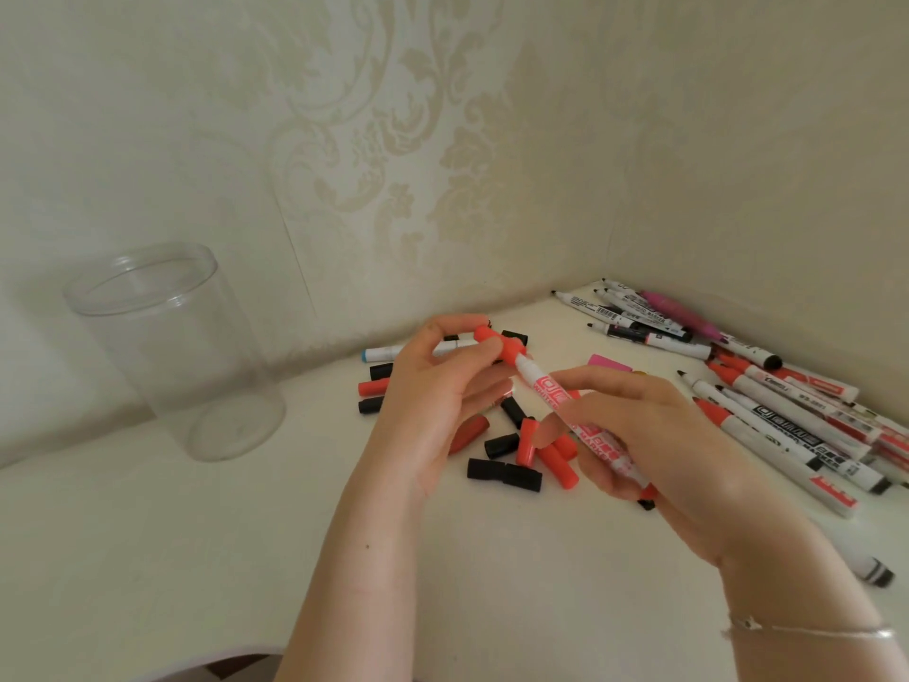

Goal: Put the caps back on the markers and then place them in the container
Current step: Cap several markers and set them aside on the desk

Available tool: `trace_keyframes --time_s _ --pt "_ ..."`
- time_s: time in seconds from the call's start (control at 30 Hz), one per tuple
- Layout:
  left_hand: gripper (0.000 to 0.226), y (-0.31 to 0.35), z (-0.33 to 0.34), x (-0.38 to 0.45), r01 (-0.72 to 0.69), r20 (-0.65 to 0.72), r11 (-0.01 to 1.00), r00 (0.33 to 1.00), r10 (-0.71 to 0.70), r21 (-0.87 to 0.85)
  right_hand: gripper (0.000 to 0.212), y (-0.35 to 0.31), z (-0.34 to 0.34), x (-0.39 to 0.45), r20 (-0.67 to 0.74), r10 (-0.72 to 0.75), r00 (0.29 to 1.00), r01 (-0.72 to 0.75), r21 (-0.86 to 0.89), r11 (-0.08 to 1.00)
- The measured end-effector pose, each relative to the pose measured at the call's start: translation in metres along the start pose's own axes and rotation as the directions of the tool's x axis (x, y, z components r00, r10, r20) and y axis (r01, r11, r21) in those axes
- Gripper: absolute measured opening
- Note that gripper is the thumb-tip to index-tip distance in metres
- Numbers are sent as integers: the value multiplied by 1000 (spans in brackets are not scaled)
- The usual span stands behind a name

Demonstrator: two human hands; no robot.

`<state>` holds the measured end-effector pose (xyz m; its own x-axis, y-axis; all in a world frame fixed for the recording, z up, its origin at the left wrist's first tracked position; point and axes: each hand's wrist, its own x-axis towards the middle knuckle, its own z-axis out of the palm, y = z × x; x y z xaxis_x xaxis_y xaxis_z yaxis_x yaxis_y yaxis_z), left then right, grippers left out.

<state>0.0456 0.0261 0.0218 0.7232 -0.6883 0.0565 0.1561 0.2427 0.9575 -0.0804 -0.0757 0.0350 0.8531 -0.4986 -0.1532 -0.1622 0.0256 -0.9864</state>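
i see my left hand (433,386) pinching a red cap (497,348) that sits on the tip of a red marker (575,415), while my right hand (649,435) has its grip curled round the barrel of that same marker, holding it above the table (442,558). the barrel is white with red print; i can read "whiteboard marker" only in part, with a boxed logo beside it. using the clear container (182,356) as my landmark: it stands upright on the table, and the held marker is well to its right. just beyond my hands, to the right of the container, loose caps (506,465) in red and black lie scattered on the table. farther right of the container, against the wall corner, a pile of uncapped markers (787,420) lies, several showing the word "marker" and one a barcode; the smaller print is too blurred to read. a thin bracelet (806,630) circles my right wrist.
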Motion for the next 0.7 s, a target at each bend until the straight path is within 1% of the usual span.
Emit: trace_keyframes --time_s 0.07,0.17,0.23,0.37,0.43,0.57,0.7 --pt "17 0 3 -1 -38 3 998 999 38 49 27 -1 -1 0 -21 -29 999 28 -48 998" --pt "18 -1 10 -2 -46 37 995 998 43 83 27 -2 0 0 -68 -99 993 93 -90 992" --pt "19 -3 13 -2 -52 44 997 998 49 62 26 -2 2 -1 -108 -145 983 137 -81 987" --pt "23 -4 20 0 -56 49 998 997 57 -18 18 1 9 0 -184 -222 958 215 -53 975" --pt "21 -3 23 1 -51 36 998 998 52 -44 15 3 12 0 -223 -261 939 252 -67 965" --pt "23 -4 30 5 -93 10 994 996 94 -64 10 2 16 2 -308 -286 907 265 -110 958" --pt "22 -7 34 9 -74 24 987 997 78 -142 6 7 17 9 -367 -321 873 233 -262 936"
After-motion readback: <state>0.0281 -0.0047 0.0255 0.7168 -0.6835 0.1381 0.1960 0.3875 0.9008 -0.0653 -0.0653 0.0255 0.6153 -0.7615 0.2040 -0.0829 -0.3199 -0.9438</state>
